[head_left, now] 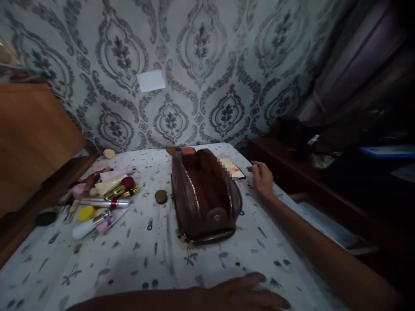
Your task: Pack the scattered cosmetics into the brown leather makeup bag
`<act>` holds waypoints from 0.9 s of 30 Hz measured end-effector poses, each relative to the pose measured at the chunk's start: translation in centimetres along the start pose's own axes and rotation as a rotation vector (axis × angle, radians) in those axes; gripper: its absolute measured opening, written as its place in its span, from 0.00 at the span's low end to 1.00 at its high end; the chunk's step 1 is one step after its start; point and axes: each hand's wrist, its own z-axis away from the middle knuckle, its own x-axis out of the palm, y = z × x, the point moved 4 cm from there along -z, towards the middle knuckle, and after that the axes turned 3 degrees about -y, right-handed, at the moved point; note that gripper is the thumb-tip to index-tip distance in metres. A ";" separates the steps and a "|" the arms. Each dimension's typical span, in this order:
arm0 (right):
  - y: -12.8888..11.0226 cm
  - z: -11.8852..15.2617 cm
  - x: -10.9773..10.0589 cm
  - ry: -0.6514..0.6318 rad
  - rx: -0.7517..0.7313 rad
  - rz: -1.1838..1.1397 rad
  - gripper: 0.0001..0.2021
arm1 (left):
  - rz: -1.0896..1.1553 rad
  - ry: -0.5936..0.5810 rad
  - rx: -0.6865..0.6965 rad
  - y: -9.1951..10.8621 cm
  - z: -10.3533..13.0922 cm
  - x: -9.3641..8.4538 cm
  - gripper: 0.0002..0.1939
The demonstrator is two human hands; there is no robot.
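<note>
A brown leather toiletry bag (207, 222) stands unzipped on the patterned cloth, its mouth gaping and its dark red-brown inside bare to view. Just right of the bag's far end lies a phone (239, 173) with a lit screen, partly blurred out. My right hand (263, 179) is beside the phone, fingers loosely bent and apart, holding nothing visible. Along the near edge, my left hand (249, 293) lies low over the cloth, palm down with fingers stretched out. Left of the bag sits a small round dark-gold lid or pot (161, 197).
Several cosmetics lie heaped at the left, among them a silver tube (106, 202), a yellow round cap (86, 213) and a white-handled brush (87, 229). A round beige item (109, 153) is near the wall. An open drawer (327, 224) juts out at the right.
</note>
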 end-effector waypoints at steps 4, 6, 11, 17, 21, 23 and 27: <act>-3.8 3.6 -1.2 -0.078 -0.069 -0.016 0.25 | 0.096 0.195 -0.197 -0.1 6.0 -5.8 0.12; -6.1 5.7 -1.7 -0.136 -0.106 -0.032 0.23 | 0.097 0.319 -0.386 -1.1 9.4 -7.9 0.11; -12.0 10.3 -2.2 -0.226 -0.171 -0.114 0.21 | 0.080 0.521 -0.835 -5.9 16.6 -9.6 0.10; -16.4 12.4 -0.8 -0.347 -0.170 -0.113 0.26 | -0.104 0.656 -0.920 -9.2 16.7 -13.4 0.26; -17.0 12.1 0.0 -0.352 -0.214 -0.071 0.27 | -0.188 0.525 -0.748 -9.9 13.5 -15.2 0.36; -17.1 12.0 0.1 -0.356 -0.221 -0.055 0.26 | -0.180 0.461 -0.700 -10.4 12.5 -15.0 0.38; -17.0 12.1 0.1 -0.351 -0.224 -0.050 0.27 | -0.099 0.459 -0.713 -11.1 12.0 -13.9 0.40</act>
